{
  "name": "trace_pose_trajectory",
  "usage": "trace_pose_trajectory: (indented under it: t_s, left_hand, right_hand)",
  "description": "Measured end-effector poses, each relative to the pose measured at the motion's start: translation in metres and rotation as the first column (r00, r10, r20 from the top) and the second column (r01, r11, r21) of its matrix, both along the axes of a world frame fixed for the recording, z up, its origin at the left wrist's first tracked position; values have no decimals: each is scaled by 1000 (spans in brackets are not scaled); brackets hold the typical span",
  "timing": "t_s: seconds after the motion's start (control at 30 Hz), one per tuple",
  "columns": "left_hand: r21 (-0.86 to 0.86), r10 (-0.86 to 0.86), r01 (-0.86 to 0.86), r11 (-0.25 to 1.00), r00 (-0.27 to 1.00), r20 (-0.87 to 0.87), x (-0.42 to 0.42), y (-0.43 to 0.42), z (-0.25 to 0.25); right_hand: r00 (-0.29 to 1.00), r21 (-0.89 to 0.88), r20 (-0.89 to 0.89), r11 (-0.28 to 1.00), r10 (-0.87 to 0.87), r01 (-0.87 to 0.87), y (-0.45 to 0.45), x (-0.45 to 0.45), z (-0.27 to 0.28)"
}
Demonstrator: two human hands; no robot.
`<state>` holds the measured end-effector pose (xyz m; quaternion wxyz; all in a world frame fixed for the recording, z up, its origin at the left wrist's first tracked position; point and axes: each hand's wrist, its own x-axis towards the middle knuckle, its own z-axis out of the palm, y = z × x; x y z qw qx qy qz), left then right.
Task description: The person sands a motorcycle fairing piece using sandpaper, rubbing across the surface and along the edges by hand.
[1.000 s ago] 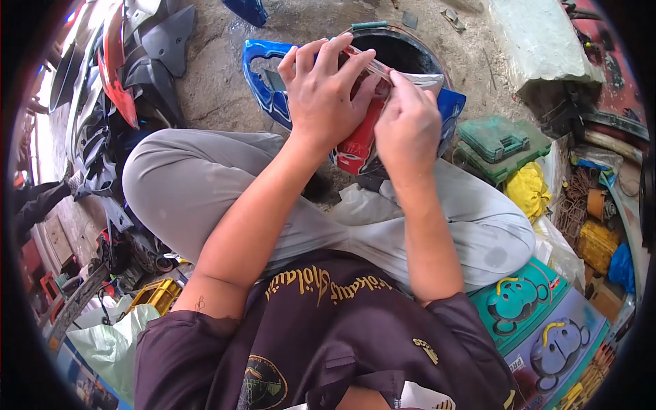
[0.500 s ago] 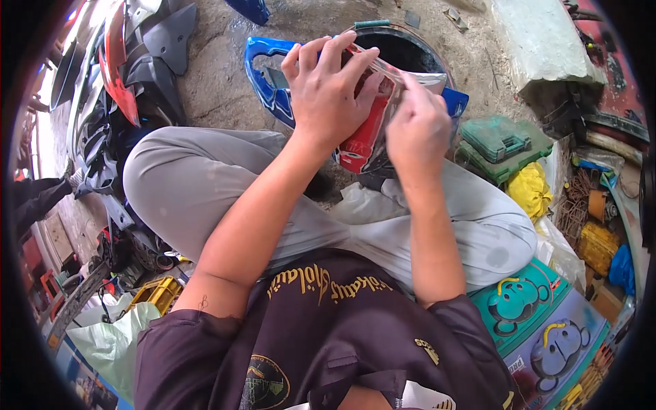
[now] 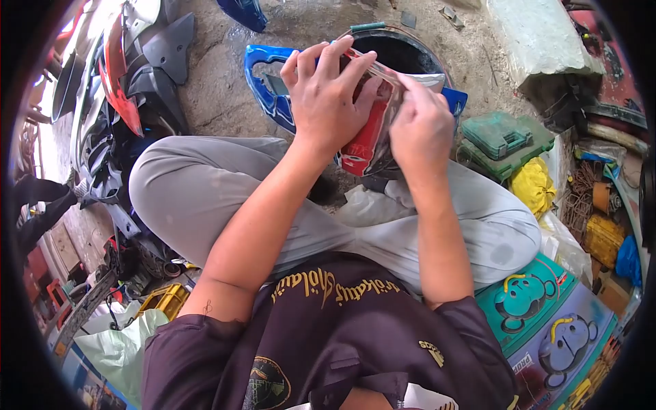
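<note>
A red motorcycle body panel (image 3: 363, 140) with greyish, scuffed edges is held tilted above my crossed legs. My left hand (image 3: 329, 96) rests over its left side, fingers spread across the upper edge and thumb bent against the face, gripping it. At the panel's right edge is my right hand (image 3: 422, 119), its index finger stretched along the rim and the other fingers curled in. Whatever those curled fingers hold, if anything, is hidden. Behind the panel lies a blue body panel (image 3: 270, 96), partly covered, beside a black bucket (image 3: 389, 46).
Black and red plastic panels (image 3: 123, 89) are heaped at the left. To the right are a green tool case (image 3: 502, 140), a yellow bag (image 3: 533, 188) and a concrete block (image 3: 540, 37). A printed box (image 3: 519, 301) sits by my right knee, a yellow crate (image 3: 164, 298) at lower left.
My right hand has shifted slightly down along the panel's edge. My left hand keeps its hold, and the view has moved a little.
</note>
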<state>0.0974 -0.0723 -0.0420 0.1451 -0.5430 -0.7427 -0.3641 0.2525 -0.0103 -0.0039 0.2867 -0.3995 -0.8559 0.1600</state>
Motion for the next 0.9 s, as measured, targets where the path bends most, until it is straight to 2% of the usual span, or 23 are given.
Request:
trace_pose_trajectory:
  t_s: [0.1, 0.2, 0.47, 0.6, 0.7, 0.9]
  left_hand:
    - [-4, 10, -10, 1000, 1000, 5, 1, -2, 3]
    - [-9, 18, -18, 1000, 1000, -2, 2, -1, 0]
    - [5, 11, -11, 1000, 1000, 9, 3, 0, 0]
    - [-3, 1, -1, 1000, 1000, 1, 2, -2, 0]
    - [7, 1, -1, 1000, 1000, 8, 2, 0, 2]
    - [1, -9, 9, 1000, 1000, 7, 1, -2, -3]
  right_hand:
    - [994, -60, 54, 994, -91, 94, 2, 12, -3]
    - [999, 30, -43, 1000, 11, -9, -8, -11, -5]
    - [1000, -57, 8, 998, -10, 10, -5, -2, -2]
    - [999, 31, -38, 999, 23, -22, 1, -7, -10]
    - [1000, -7, 24, 1000, -1, 2, -13, 1, -3]
    - [998, 48, 62, 999, 14, -17, 8, -3, -6]
